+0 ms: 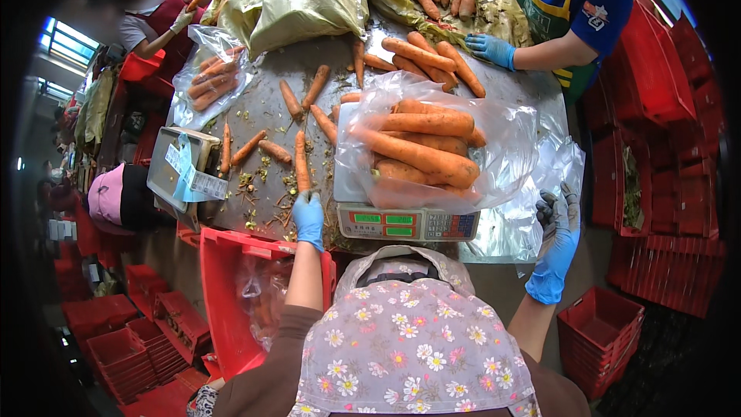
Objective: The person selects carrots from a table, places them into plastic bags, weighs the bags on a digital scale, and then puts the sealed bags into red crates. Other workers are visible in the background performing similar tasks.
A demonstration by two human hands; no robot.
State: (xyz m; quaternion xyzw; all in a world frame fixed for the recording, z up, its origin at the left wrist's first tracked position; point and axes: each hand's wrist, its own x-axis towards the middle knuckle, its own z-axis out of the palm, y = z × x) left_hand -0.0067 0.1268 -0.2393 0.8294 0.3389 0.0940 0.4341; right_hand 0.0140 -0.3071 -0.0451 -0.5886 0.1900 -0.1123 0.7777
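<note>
My left hand [308, 221], in a blue glove, is closed on the lower end of a carrot [302, 161] that points away from me on the metal table. To the right of it, a clear plastic bag full of carrots [424, 143] lies on a digital scale [409, 224] with a lit display. My right hand [557, 235], gloved in blue with dark, dirty fingertips, is raised past the table's right front corner. Its fingers are apart and slightly bent, holding nothing. Beside it are clear plastic bags [502, 230] at the table edge.
Loose carrots [247, 147] and scraps lie on the table [270, 77]. A second scale [181, 166] and a bagged carrot pack [212, 81] stand left. A red crate [220, 293] adjoins the near edge. Two people work opposite; one co-worker's gloved hand [492, 49] rests near carrots.
</note>
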